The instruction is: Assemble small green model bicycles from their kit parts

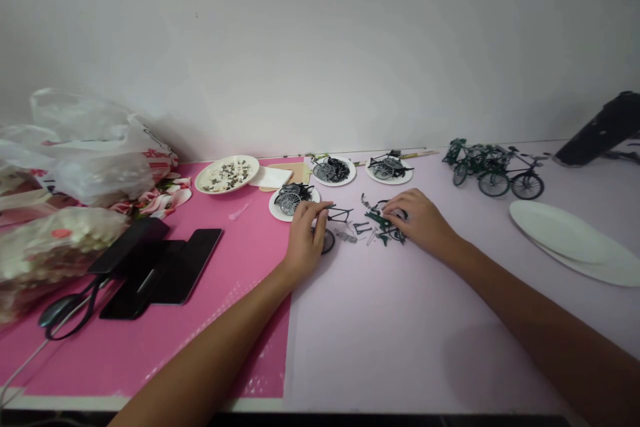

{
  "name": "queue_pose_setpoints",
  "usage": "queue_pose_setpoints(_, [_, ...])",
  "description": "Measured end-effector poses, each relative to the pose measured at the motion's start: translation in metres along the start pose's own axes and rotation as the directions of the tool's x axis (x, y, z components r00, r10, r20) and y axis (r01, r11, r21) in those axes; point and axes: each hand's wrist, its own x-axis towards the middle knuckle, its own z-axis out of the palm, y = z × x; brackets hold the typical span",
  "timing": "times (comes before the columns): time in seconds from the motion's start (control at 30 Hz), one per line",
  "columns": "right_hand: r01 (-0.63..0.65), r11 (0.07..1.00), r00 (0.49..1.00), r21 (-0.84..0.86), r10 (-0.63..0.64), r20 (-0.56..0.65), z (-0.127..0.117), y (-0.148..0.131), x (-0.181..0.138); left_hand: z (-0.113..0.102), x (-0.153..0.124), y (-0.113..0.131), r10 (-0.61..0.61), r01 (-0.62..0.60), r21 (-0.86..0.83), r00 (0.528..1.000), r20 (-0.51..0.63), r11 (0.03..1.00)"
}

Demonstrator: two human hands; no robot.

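My left hand (306, 240) is closed in a pinch at one end of a dark toy bicycle frame (341, 215). Beside its fingertips, a small black wheel (329, 241) lies partly covered by the hand. My right hand (419, 221) is over a cluster of dark green toy bicycle parts (384, 229), thumb and fingers drawn together; what sits between them is hidden. Small grey and silver pieces (349, 235) are scattered on the pale sheet between the hands.
Small plates of black wheels and parts (333, 171) stand behind the hands. Several assembled toy bicycles (510, 177) and white plates (620, 257) are at right. A dish of small pieces (253, 169), phones (187, 267) and plastic bags (95, 153) occupy the left.
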Motion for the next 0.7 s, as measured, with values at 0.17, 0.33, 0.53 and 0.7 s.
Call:
queue_pose_setpoints(0.17, [-0.006,0.999,0.997,0.033,0.008,-0.081,-0.005,-0.012,0.001,0.001,0.000,-0.001,0.031,-0.032,0.019,0.999,0.020,0.999])
queue_pose_setpoints(0.33, [-0.086,0.982,0.988,0.167,0.107,-0.116,-0.003,-0.032,0.001,0.002,0.000,-0.001,0.039,-0.040,0.017,0.997,0.063,0.999])
queue_pose_setpoints(0.53, [-0.284,0.852,0.951,0.441,0.308,0.016,0.011,-0.066,-0.005,0.003,-0.002,0.001,0.136,-0.142,0.042,0.983,0.122,0.989])
queue_pose_setpoints(0.7, [-0.418,0.733,0.899,0.537,0.417,0.131,0.016,-0.080,-0.007,0.006,-0.006,0.002,0.252,-0.267,0.071,0.952,0.173,0.961])
